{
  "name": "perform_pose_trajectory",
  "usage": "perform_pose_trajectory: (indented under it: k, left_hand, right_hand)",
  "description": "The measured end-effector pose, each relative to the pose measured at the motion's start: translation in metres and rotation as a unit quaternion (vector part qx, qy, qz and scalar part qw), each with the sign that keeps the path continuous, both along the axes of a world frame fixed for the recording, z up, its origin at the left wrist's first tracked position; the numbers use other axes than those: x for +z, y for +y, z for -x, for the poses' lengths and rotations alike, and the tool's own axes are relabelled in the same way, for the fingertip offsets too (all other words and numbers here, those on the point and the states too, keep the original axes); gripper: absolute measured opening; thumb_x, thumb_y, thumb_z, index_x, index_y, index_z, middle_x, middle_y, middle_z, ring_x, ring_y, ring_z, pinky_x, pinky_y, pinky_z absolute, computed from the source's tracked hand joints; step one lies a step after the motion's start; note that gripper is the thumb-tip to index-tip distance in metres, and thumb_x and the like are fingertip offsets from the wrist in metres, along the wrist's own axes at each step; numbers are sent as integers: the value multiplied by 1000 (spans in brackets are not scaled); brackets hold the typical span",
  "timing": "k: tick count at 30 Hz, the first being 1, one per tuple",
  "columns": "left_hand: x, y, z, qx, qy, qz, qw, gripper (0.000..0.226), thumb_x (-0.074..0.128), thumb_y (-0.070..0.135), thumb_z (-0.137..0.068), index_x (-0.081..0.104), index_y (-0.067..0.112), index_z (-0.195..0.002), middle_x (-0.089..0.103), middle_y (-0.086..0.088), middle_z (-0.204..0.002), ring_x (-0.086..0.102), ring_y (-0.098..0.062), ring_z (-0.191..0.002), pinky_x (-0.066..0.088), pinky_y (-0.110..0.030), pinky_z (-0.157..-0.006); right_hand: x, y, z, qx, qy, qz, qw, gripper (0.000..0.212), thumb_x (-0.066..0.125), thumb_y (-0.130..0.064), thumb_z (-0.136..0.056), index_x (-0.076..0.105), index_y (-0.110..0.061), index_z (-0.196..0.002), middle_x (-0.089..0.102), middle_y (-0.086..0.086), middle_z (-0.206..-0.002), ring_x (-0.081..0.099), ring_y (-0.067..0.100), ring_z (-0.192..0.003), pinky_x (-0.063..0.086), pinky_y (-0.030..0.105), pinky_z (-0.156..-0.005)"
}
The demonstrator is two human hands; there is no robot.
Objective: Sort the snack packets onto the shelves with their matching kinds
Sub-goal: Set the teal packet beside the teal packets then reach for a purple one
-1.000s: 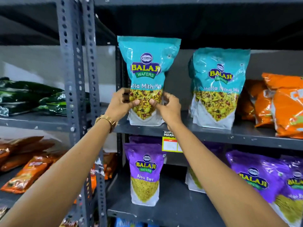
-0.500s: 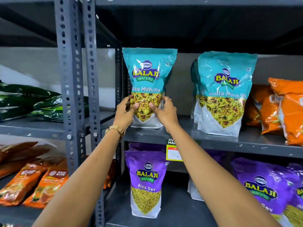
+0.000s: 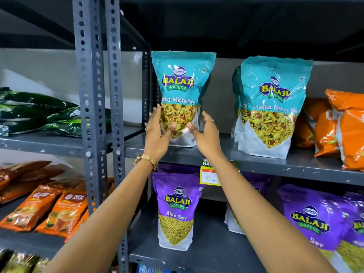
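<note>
A teal Balaji Khatta Mitha Mix packet (image 3: 181, 81) stands upright at the left end of the grey middle shelf (image 3: 256, 164). My left hand (image 3: 157, 138) is at its lower left edge and my right hand (image 3: 206, 136) at its lower right. The fingers of both hands are spread, and only the thumbs and fingertips lie against the packet's clear window. Two matching teal packets (image 3: 273, 107) stand a gap further right on the same shelf.
Orange packets (image 3: 346, 131) fill the shelf's right end. Purple Aloo Sev packets (image 3: 176, 209) stand on the shelf below, with a price tag (image 3: 209, 176) on the edge above them. Grey perforated posts (image 3: 88, 95) separate the left rack, which holds green packets (image 3: 35, 111) and orange tea packets (image 3: 59, 211).
The teal packet came down from being held up and was set on the shelf. Both hands have loosened from a firm grip and their fingers have spread.
</note>
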State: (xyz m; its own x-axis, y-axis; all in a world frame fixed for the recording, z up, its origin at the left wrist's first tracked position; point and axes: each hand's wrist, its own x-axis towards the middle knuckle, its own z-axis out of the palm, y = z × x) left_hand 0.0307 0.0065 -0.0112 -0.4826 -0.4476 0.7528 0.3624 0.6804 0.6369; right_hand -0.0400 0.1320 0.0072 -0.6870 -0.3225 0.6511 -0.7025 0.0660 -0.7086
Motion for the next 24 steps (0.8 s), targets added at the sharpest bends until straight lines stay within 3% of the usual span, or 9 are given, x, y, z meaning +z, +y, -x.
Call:
perform_pose_trajectory:
  k: [3, 8, 13, 16, 19, 22, 24]
  left_hand:
    - [-13, 32, -7, 62, 50, 106, 991, 70, 50, 39, -91, 20, 12, -148, 22, -10, -159, 14, -24, -148, 12, -51, -122]
    - [-47, 107, -18, 56, 154, 164, 973, 44, 52, 15, -94, 43, 2, -135, 41, -15, -147, 30, -25, -143, 27, -53, -116]
    - [-118, 179, -15, 15, 150, 186, 971, 35, 51, 14, -91, 49, 10, -126, 51, -4, -130, 43, -15, -130, 33, -31, -111]
    - [-186, 230, -1, -90, 32, 83, 992, 33, 49, 23, -92, 49, 28, -124, 53, 16, -122, 50, -6, -118, 42, -30, -102]
    - [-258, 268, 25, -174, -129, -13, 976, 30, 46, 37, -93, 43, 45, -122, 49, 30, -113, 53, -3, -108, 45, -40, -97]
    - [-298, 294, 70, -206, -237, -74, 946, 38, 48, 41, -92, 43, 35, -130, 52, 12, -128, 52, -11, -120, 43, -46, -105]
    - [-299, 307, 101, -213, -290, -94, 928, 51, 51, 33, -94, 35, 19, -140, 41, 1, -144, 40, -19, -136, 31, -43, -117]
  right_hand:
    - [-17, 25, -13, -9, 67, 44, 997, 60, 57, -33, -90, 37, -10, -142, 47, 12, -144, 42, 21, -136, 34, 33, -112]
    - [-62, 86, -28, -34, 120, 107, 986, 40, 50, -31, -95, 51, -13, -131, 56, 5, -132, 52, 15, -126, 43, 40, -106]
    - [-132, 164, -27, -106, 98, 172, 974, 28, 49, -25, -95, 58, -14, -119, 62, 5, -117, 60, 25, -109, 50, 42, -95]
    - [-190, 213, -4, -183, 24, 220, 958, 32, 53, -23, -93, 51, -22, -124, 57, 5, -122, 57, 23, -115, 49, 38, -97]
    - [-247, 261, 29, -277, -63, 237, 929, 45, 55, -46, -88, 44, -31, -129, 49, 13, -131, 48, 28, -124, 43, 53, -103]
    - [-294, 302, 69, -329, -166, 170, 914, 84, 51, -72, -75, 43, -12, -133, 44, 19, -134, 46, 37, -128, 41, 59, -104]
    - [-315, 320, 89, -333, -218, 144, 906, 93, 53, -80, -66, 39, -17, -134, 42, 17, -135, 45, 40, -129, 40, 59, -104]
